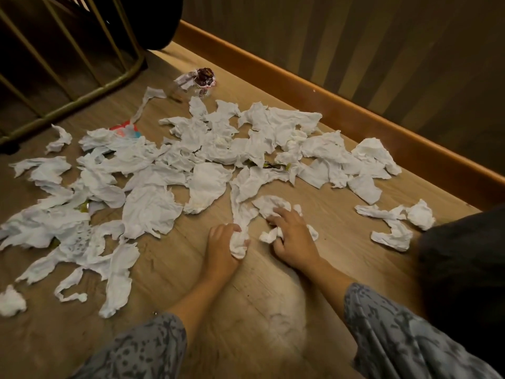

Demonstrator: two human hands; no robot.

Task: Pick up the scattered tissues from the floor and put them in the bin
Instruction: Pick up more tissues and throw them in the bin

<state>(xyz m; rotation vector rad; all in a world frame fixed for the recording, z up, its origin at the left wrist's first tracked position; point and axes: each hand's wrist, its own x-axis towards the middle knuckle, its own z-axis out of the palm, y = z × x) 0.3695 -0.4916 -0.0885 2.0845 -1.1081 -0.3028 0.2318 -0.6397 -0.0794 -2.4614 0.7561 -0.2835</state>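
Observation:
Several crumpled white tissues point(207, 149) lie spread across the wooden floor point(246, 296), from the far left to the right. My left hand point(221, 247) is closed around a bunched tissue wad point(238, 243) low on the floor. Beside it, my right hand point(291, 236) presses down on another crumpled tissue point(269, 235), fingers curled over it. A small group of tissues point(396, 225) lies apart on the right. No bin shows clearly in view.
A dark red and white wrapper point(200, 79) lies at the back. A red and blue packet point(125, 129) peeks out under tissues. A metal frame point(82, 97) stands back left, a wooden skirting point(328, 105) runs along the curtain, and a dark shape point(464, 269) sits right.

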